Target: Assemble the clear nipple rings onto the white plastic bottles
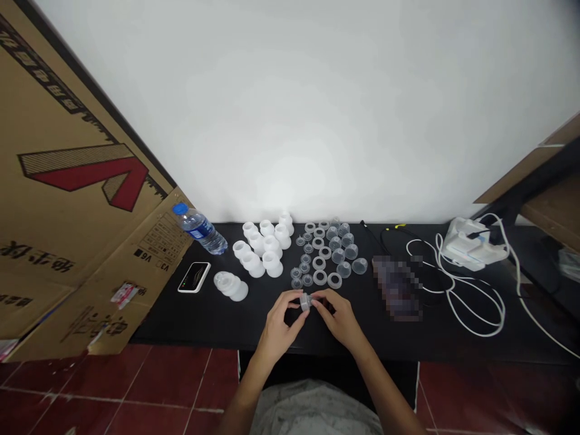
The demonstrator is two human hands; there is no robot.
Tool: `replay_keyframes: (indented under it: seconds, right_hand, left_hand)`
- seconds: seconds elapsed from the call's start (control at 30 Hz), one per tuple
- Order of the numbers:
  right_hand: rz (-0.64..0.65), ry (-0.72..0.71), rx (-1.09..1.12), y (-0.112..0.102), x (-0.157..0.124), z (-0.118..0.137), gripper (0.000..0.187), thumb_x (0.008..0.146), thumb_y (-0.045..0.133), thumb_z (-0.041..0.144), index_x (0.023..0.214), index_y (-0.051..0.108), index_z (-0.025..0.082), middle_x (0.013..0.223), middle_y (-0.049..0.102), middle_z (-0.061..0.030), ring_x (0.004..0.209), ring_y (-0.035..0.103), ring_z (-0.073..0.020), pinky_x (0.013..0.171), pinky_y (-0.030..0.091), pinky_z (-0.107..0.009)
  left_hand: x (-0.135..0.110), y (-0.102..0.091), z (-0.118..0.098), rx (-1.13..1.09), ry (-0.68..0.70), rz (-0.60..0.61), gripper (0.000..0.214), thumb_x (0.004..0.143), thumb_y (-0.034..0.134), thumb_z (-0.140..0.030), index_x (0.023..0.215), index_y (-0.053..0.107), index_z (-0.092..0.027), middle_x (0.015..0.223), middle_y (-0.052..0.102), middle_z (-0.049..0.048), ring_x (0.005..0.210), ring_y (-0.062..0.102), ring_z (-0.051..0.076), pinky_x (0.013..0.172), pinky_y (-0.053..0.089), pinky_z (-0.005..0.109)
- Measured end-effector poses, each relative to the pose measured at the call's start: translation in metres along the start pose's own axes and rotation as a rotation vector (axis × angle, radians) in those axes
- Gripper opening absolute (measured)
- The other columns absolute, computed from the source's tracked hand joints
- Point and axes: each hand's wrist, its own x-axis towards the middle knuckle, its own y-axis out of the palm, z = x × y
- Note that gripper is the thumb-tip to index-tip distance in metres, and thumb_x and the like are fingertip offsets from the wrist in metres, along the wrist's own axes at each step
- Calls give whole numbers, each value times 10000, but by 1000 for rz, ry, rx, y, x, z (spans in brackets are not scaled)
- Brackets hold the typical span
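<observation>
My left hand (283,323) and my right hand (338,317) meet above the black tabletop (181,326). Both hold a small clear plastic part (305,302) between their fingertips, and the fingers hide part of it. Just beyond my hands lie several clear plastic domes (338,256) and clear plastic rings (319,277), spread in loose rows. To their left stand several white silicone cups (265,254). A nested stack of white silicone cups (231,286) lies on its side nearer my left hand.
A water bottle with a blue cap (200,231) lies at the back left, beside a white-edged phone (194,277). To the right are a pixelated object (397,287), a white cable (471,308) and a white device (473,244). Flattened cardboard (77,181) leans at the left, against a white wall.
</observation>
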Motion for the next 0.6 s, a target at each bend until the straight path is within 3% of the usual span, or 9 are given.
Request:
replay_keyframes:
  seconds: [0.13, 0.27, 0.47, 0.6]
  right_hand:
    - [-53, 21, 16, 0, 2, -3, 225, 1063, 665, 434, 1047, 809, 262, 943, 816, -56, 781, 723, -233, 742, 574, -345]
    - [-93, 50, 27, 0, 2, -6, 237, 1046, 692, 458, 1010, 815, 258, 891, 813, -47, 735, 710, -227, 691, 551, -334]
    - [-157, 59, 95, 0, 3, -10, 257, 1025, 724, 486, 1022, 845, 259, 945, 848, -68, 814, 770, -263, 730, 591, -357]
    - [-206, 61, 132, 0, 2, -12, 240, 1009, 748, 471, 1048, 867, 266, 979, 860, -70, 847, 791, -274, 754, 612, -368]
  left_hand:
    - [-1, -2, 4, 83, -90, -198, 298, 1032, 714, -366, 1299, 689, -236, 1239, 740, 116, 1031, 751, 229, 843, 645, 361]
    - [6, -12, 16, 91, -276, -403, 421, 1023, 711, -496, 1318, 675, -198, 939, 748, 48, 771, 718, 182, 705, 596, 313]
    - [36, -30, 25, 256, -371, -409, 726, 898, 789, -662, 1392, 672, -143, 728, 711, 3, 649, 694, 219, 696, 584, 368]
    - [54, -29, 34, 335, -398, -397, 737, 871, 782, -696, 1349, 696, -142, 687, 712, -1, 651, 721, 259, 713, 564, 400]
